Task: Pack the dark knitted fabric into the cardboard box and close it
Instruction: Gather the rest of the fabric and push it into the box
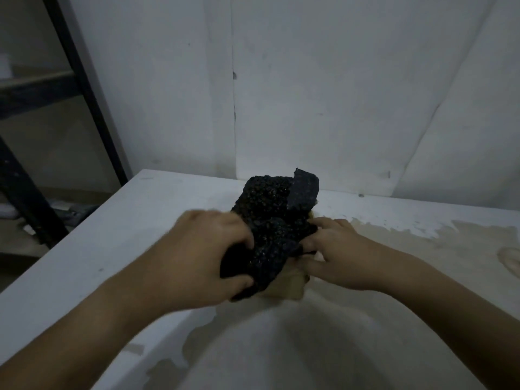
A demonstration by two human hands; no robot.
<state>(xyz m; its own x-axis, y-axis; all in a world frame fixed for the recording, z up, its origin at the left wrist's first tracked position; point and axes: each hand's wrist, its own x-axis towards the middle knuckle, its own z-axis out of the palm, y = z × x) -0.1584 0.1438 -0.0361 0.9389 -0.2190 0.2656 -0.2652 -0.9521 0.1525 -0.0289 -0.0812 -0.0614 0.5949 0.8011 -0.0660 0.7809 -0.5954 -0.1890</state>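
A bunched dark knitted fabric (277, 218) stands in a heap at the middle of the table. It covers most of a small cardboard box (288, 285), of which only a tan near corner shows under the cloth. My left hand (202, 254) grips the fabric's near left end, fingers curled into it. My right hand (334, 249) rests on the right side, fingertips tucked under the fabric's edge and thumb against the box. Whether the box is open is hidden by the cloth.
The white table (118, 249) has worn patches of bare wood on its right part. A white wall (337, 94) stands right behind it. A dark metal shelf frame (84, 94) rises at the left, past the table's left edge.
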